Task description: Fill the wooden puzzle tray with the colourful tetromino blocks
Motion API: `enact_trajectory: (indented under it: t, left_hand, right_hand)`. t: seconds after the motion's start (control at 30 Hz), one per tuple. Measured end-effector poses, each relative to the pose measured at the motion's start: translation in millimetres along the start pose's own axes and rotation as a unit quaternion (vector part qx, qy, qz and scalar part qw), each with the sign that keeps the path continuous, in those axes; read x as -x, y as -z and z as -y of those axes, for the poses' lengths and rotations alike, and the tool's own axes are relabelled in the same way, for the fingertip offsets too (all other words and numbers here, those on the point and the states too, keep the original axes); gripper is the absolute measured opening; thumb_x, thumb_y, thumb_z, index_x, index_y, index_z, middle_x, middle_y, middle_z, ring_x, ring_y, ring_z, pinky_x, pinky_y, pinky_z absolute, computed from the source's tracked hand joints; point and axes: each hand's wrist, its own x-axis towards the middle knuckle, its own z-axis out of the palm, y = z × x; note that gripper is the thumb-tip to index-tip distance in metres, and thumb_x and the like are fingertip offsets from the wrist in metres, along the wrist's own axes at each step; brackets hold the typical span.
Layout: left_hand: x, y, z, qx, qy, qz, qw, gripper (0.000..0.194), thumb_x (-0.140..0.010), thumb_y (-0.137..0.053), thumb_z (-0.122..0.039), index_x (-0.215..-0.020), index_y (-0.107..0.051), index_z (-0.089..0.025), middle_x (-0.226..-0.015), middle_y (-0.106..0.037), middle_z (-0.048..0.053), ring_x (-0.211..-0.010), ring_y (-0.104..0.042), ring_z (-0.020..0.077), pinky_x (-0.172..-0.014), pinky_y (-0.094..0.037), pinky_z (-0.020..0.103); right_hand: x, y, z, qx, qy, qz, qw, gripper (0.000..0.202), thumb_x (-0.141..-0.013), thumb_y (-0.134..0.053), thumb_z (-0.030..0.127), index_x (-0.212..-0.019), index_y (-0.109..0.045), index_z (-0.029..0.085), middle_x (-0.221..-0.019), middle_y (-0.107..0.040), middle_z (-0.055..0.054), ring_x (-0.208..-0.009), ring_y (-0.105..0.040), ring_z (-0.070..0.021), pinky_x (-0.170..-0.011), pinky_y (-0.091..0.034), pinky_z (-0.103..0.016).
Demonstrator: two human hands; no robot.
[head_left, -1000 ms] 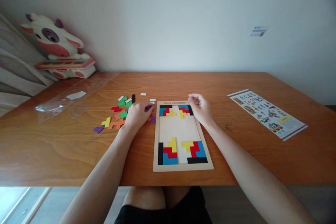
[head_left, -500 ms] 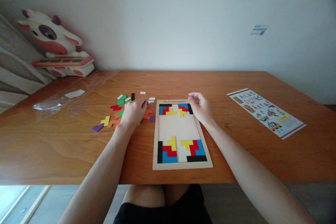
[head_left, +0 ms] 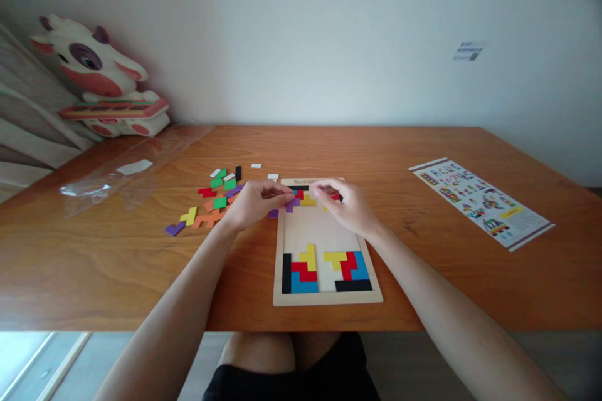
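My left hand is over the left edge of the wooden puzzle board, thumb and fingers closed on a purple puzzle piece above its upper left corner. Close by on the right, my right hand hovers over the board's upper right part with curled fingers. Whatever its fingertips may hold is too small to make out. Black, blue, red and yellow pieces lie in each corner of the board, including a red piece at lower left and a yellow piece at lower right. My hands partly hide the top corners.
Loose coloured pieces lie left of the board, among them a yellow piece and a black piece. A printed sheet is on the right. Clear plastic wrapping and a cow-shaped toy keyboard stand at far left.
My left hand has moved right from the loose pieces to the board, bringing the purple puzzle piece. My right hand has shifted left over the board's top.
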Motion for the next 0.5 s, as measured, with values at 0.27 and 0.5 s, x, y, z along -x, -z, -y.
enact_trajectory:
  t: [0.27,0.5]
  left_hand:
    - [3.3,-1.8,-8.1,0.021,0.005,0.017,1.0,0.037,-0.072,-0.078,-0.048,-0.092,-0.078,-0.017,-0.081,-0.076,0.006,-0.071,-0.069,0.0153,-0.066,-0.056,0.026]
    - [1.9,-3.5,-5.4,0.024,0.031,0.046,0.998,0.046,-0.071,-0.076,-0.059,-0.083,-0.073,-0.015,-0.077,-0.075,0.007,-0.068,-0.068,0.0156,-0.064,-0.057,0.027]
  right_hand:
    - [4.4,-6.9,9.0,-0.052,-0.024,0.106,0.993,0.022,-0.088,-0.066,0.038,-0.103,-0.072,0.024,-0.101,-0.077,-0.004,-0.091,-0.069,-0.0188,-0.085,-0.053,-0.038]
    - [7.6,-7.4,12.2,-0.077,-0.056,0.16,0.983,0.017,-0.085,-0.071,0.037,-0.093,-0.075,0.023,-0.086,-0.077,-0.002,-0.078,-0.069,-0.0159,-0.071,-0.054,-0.03]
